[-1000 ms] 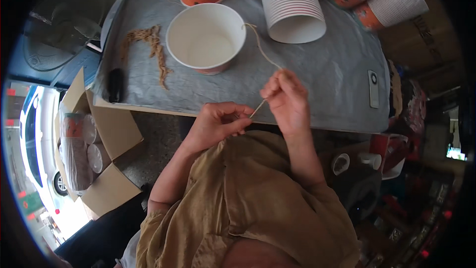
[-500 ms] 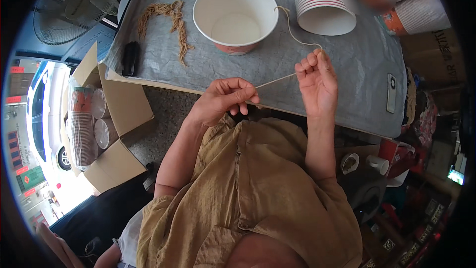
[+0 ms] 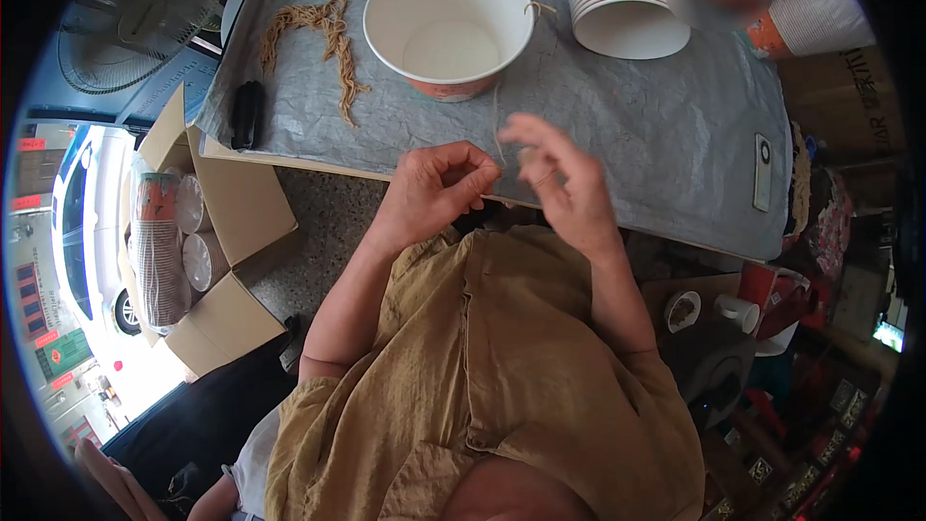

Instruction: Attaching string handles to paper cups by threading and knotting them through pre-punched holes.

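A large white paper tub (image 3: pixel 453 89) with an orange patterned outside stands on the grey-covered table, its mouth up. A short cord end (image 3: pixel 540 9) pokes out at the right of its rim. In front of the tub, a thin string (image 3: pixel 498 125) runs down to my left hand (image 3: pixel 434 188), whose thumb and fingers are pinched together on it. Just right of that, my right hand (image 3: pixel 569 188) hovers beside the string. Its fingers are apart and somewhat blurred, and I see nothing held in them. A tangled bunch of tan cords (image 3: pixel 340 48) lies left of the tub.
Nested white paper tubs (image 3: pixel 632 19) lie on their side at the back right. A black object (image 3: pixel 248 116) and a flat metal tool (image 3: pixel 762 174) lie near the table's edges. An open carton (image 3: pixel 241 217) of wrapped cups stands at left, below a fan (image 3: pixel 145 19).
My right hand has come down and left toward my left hand, its fingers opening. The string no longer stretches between the hands. My left hand has barely moved.
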A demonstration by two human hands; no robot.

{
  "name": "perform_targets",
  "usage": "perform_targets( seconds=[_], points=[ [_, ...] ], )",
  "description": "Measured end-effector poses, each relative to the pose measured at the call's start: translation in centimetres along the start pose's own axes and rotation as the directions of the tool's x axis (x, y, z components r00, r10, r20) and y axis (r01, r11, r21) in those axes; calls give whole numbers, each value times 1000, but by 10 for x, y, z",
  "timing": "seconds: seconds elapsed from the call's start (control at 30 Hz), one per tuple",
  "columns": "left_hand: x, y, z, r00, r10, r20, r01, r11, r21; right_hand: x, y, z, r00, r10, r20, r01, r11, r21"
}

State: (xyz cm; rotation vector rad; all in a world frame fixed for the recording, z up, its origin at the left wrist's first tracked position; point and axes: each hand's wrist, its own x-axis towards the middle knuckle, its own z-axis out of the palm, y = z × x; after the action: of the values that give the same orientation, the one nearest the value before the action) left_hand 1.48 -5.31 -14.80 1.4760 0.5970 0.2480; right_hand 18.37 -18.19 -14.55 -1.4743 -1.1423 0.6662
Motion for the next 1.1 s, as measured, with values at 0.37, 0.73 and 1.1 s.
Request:
perform_targets(
  seconds=[0.37, 0.73, 1.1],
  points=[
    [-5, 3, -13, 996, 56, -66, -46, 990, 136, -7, 1, 7, 990, 136, 41, -138, 990, 39],
    [-4, -4, -13, 957, 194, -216, -177, 980, 96, -2, 9, 11, 965, 255, 63, -263, 940, 216],
    [-11, 5, -11, 860, 454, -233, -358, 862, 360, -1, 7, 20, 985, 160, 64, -170, 960, 224]
  ],
)
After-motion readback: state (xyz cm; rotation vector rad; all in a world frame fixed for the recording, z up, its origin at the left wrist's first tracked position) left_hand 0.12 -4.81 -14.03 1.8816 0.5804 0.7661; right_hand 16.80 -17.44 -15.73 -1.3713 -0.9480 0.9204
